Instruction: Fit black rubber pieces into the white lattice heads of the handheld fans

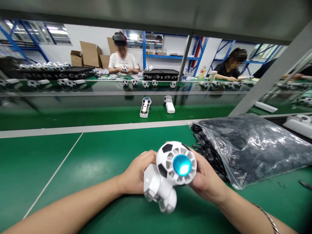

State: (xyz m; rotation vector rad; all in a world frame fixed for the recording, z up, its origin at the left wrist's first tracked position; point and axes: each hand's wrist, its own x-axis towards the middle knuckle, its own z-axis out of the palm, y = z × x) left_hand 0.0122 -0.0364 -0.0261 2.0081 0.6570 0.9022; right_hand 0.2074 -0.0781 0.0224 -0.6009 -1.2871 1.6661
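In the head view, a white football-shaped fan [176,164] is held by both hands above a green workbench [48,172], and its blue lit centre [181,165] is turned toward the camera. Its white handle [156,185] is pointed downward. The left hand [138,172] is placed on the fan's left side, and the right hand [207,178] under its right side. The fingers of both hands are curled around the fan, but the fingertips are hidden behind it. Right of the fan, a clear bag of black pieces [243,152] is laid just beside the right hand. Beyond the fan, two more fans [145,107] are stood on a farther bench [73,118].
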